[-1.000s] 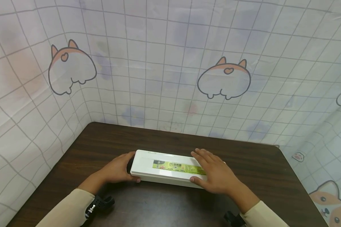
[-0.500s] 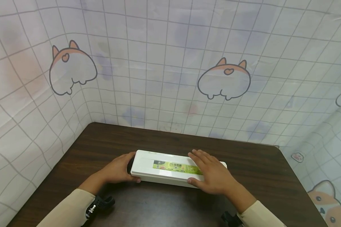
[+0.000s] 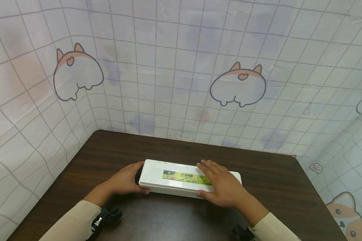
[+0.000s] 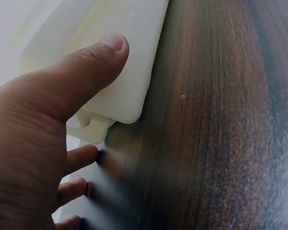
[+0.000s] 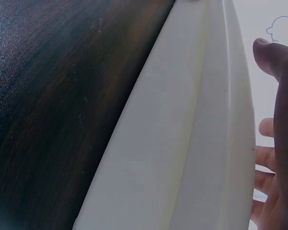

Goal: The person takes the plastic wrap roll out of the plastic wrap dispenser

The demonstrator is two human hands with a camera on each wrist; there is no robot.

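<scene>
From pale sleeves, a person's left hand reaches out, its grip pinching the left end of a white box with a green label, while the right hand is spread over the right half, the box resting on a dark table before checked, dog-printed cloth.

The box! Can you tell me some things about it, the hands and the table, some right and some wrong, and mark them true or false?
1. The left hand holds one end of the box. True.
2. The box is black. False: it is white.
3. In the head view, the right hand hides part of the label. True.
4. The label is all red. False: it is mostly yellow-green.
5. The table is dark brown. True.
</scene>
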